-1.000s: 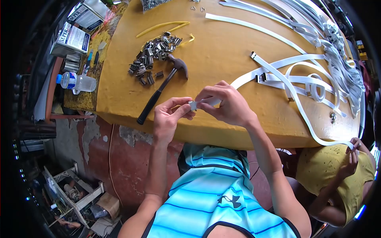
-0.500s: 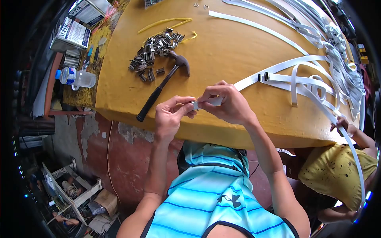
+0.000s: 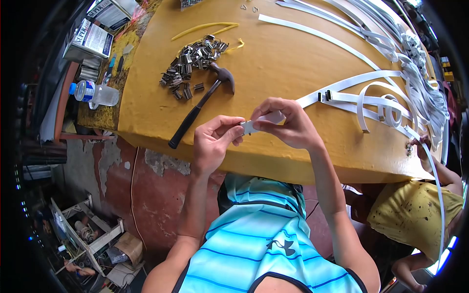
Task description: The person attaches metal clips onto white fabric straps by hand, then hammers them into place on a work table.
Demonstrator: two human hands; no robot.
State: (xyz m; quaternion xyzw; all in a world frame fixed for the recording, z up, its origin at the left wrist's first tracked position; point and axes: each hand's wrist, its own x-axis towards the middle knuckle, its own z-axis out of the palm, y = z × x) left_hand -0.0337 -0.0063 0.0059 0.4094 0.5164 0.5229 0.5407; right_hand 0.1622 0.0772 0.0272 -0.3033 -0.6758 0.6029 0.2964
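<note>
My left hand (image 3: 213, 140) pinches a small shiny metal clip (image 3: 244, 126) between thumb and fingers, just above the table's front edge. In my right hand (image 3: 293, 124), the end of a white strap (image 3: 312, 98) is gripped, meeting the clip at my left fingertips. From there the strap runs off to the right. A claw hammer (image 3: 190, 119) with a black handle lies left of my hands. Beyond its head sits a heap of metal clips (image 3: 198, 56).
More white straps (image 3: 386, 100) lie across the table's (image 3: 273, 58) right side. A person in a spotted yellow shirt (image 3: 408, 215) handles a strap there. At left stand a water bottle (image 3: 100, 94) and tins (image 3: 90, 39). A yellow strip (image 3: 205, 29) lies behind the clips.
My right hand has shifted slightly right and its fingers have changed position, showing more of the strap end at the clip. The other person's hand has moved a little along the strap.
</note>
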